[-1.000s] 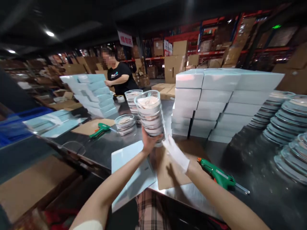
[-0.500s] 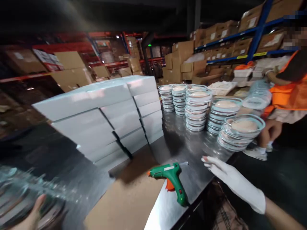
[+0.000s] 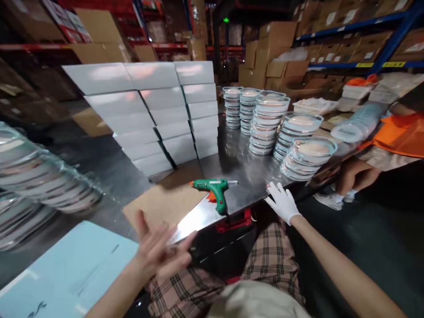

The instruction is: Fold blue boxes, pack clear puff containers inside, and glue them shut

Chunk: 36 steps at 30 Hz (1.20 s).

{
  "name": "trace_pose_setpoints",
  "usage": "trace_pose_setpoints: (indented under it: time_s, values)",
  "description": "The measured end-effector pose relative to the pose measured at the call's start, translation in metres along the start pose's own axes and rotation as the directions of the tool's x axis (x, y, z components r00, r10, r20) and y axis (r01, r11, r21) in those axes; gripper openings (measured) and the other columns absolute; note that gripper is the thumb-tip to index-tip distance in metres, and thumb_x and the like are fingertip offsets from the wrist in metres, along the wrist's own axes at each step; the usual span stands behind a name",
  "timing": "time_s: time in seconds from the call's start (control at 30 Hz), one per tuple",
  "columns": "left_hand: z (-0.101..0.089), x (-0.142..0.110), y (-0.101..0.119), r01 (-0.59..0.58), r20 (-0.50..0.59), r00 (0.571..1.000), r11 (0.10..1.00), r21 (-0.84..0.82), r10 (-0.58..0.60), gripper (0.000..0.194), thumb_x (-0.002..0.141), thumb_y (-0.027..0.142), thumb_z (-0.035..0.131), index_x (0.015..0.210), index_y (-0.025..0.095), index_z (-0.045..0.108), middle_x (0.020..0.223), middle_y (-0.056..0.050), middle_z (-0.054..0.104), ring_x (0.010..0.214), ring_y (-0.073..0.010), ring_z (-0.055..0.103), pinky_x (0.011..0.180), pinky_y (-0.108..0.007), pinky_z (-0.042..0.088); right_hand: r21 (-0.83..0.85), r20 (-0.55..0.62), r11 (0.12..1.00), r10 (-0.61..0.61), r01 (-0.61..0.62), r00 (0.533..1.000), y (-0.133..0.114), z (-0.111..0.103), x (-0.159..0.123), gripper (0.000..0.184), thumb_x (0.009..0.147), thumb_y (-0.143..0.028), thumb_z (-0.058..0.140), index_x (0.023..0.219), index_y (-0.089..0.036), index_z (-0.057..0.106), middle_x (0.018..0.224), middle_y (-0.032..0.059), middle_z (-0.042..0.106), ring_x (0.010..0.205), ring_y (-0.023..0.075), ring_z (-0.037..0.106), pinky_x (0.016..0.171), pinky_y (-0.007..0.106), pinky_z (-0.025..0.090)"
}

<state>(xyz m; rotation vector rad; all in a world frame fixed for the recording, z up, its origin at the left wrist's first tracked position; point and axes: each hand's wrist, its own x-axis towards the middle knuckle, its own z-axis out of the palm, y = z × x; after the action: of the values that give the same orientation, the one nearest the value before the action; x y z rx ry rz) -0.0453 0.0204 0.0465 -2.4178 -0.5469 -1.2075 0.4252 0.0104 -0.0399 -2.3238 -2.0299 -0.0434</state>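
Note:
My left hand [image 3: 158,251] is bare and empty, fingers spread, blurred by motion, over the near table edge beside a brown cardboard sheet [image 3: 162,202]. A stack of clear round lidded dishes [image 3: 39,183] stands on the table to its left. My right hand [image 3: 282,201] wears a white glove and rests open at the steel table's edge [image 3: 245,205], just short of the nearest stack of round dishes [image 3: 306,157]. A green glue gun [image 3: 214,190] lies on the table between my hands.
White flat boxes [image 3: 155,110] are piled high at the back of the table. Several more dish stacks [image 3: 265,121] stand at the right. A light blue flat sheet [image 3: 66,274] lies at the near left. A person in orange [image 3: 394,137] stands at the right, holding dishes.
The view swung right. My left hand has set down the dish stack it carried and come away empty. My right hand has reached to the table edge near the dish stacks.

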Motion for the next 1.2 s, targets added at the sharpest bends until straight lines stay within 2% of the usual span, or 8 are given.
trace_pose_setpoints:
  time_s: [0.13,0.37,0.57,0.77,0.87,0.93,1.1,1.2]
  values:
    - [-0.005,-0.001,0.063,-0.379,0.117,0.913,0.919,-0.104,0.39,0.054,0.067,0.023,0.092,0.108,0.047,0.065,0.122,0.012,0.077,0.157,-0.0217,0.04,0.132,-0.065,0.032,-0.083,-0.036,0.99,-0.119,0.116,0.992,0.006,-0.007,0.006,0.053,0.109,-0.037,0.035,0.154,-0.017,0.055,0.166,0.0146,0.048,0.148,0.0368,0.043,0.116,0.058,0.038]
    - [0.0,-0.031,0.079,-0.019,0.274,0.962,0.999,0.031,0.01,0.074,0.073,0.002,0.085,0.131,0.044,0.064,0.121,0.002,0.08,0.121,-0.0231,0.074,0.129,-0.065,0.033,-0.088,-0.041,0.977,-0.196,0.192,0.98,0.011,-0.008,0.012,0.049,0.11,-0.032,0.035,0.149,-0.015,0.058,0.162,0.0168,0.051,0.143,0.0363,0.045,0.109,0.052,0.041]
    - [0.002,-0.04,0.054,0.027,0.345,0.937,0.995,0.099,-0.06,0.089,0.081,0.009,0.079,0.157,0.04,0.044,0.135,-0.012,0.073,0.13,-0.0307,0.069,0.125,-0.069,0.036,0.0,-0.1,0.985,-0.171,0.172,0.98,0.014,-0.003,0.009,0.049,0.112,-0.032,0.033,0.151,-0.016,0.057,0.163,0.0141,0.051,0.147,0.0328,0.043,0.109,0.046,0.041]
    - [0.018,-0.046,-0.007,-0.083,0.455,0.89,0.977,0.198,-0.017,0.056,0.092,0.013,0.068,0.143,0.032,0.06,0.142,-0.013,0.068,0.136,-0.0284,0.064,0.127,-0.063,0.033,0.003,-0.167,0.99,-0.14,0.142,0.976,0.019,0.004,0.012,0.047,0.11,-0.033,0.036,0.147,-0.02,0.062,0.16,0.0142,0.054,0.146,0.0332,0.048,0.103,0.048,0.049]
    - [0.011,-0.058,-0.057,0.142,0.425,0.859,0.93,0.34,-0.287,0.044,0.097,0.031,0.068,0.14,0.027,0.063,0.147,-0.017,0.063,0.142,-0.0343,0.057,0.126,-0.064,0.033,-0.093,-0.182,0.98,-0.189,0.174,0.965,0.026,0.011,0.022,0.048,0.109,-0.032,0.034,0.146,-0.02,0.064,0.158,0.0145,0.057,0.143,0.0332,0.051,0.097,0.05,0.054]
    - [0.001,-0.065,-0.092,0.465,0.286,0.741,0.771,0.436,-0.608,0.06,0.093,0.045,0.073,0.145,0.02,0.057,0.154,-0.022,0.055,0.146,-0.0397,0.05,0.125,-0.064,0.032,-0.154,-0.176,0.957,-0.271,0.245,0.947,0.034,0.014,0.027,0.051,0.107,-0.028,0.03,0.142,-0.02,0.067,0.156,0.016,0.058,0.141,0.0346,0.054,0.092,0.05,0.056]
    - [-0.027,-0.08,-0.181,0.939,-0.205,0.126,0.049,0.341,-0.971,0.119,0.08,0.057,0.083,0.164,0.005,0.017,0.166,-0.036,0.03,0.157,-0.0476,0.031,0.124,-0.063,0.032,-0.2,-0.154,0.904,-0.409,0.377,0.9,0.053,0.024,0.035,0.063,0.099,-0.019,0.025,0.128,-0.04,0.077,0.153,0.0135,0.06,0.137,0.04,0.055,0.079,0.053,0.056]
    - [-0.039,-0.094,-0.235,0.956,-0.336,0.008,-0.092,0.278,-0.942,0.135,0.078,0.061,0.084,0.164,0.0,0.0,0.164,-0.044,0.022,0.157,-0.0526,0.027,0.12,-0.068,0.034,-0.142,-0.271,0.921,-0.389,0.363,0.881,0.054,0.037,0.033,0.064,0.096,-0.022,0.025,0.117,-0.044,0.081,0.14,0.0206,0.066,0.13,0.04,0.059,0.07,0.053,0.052]
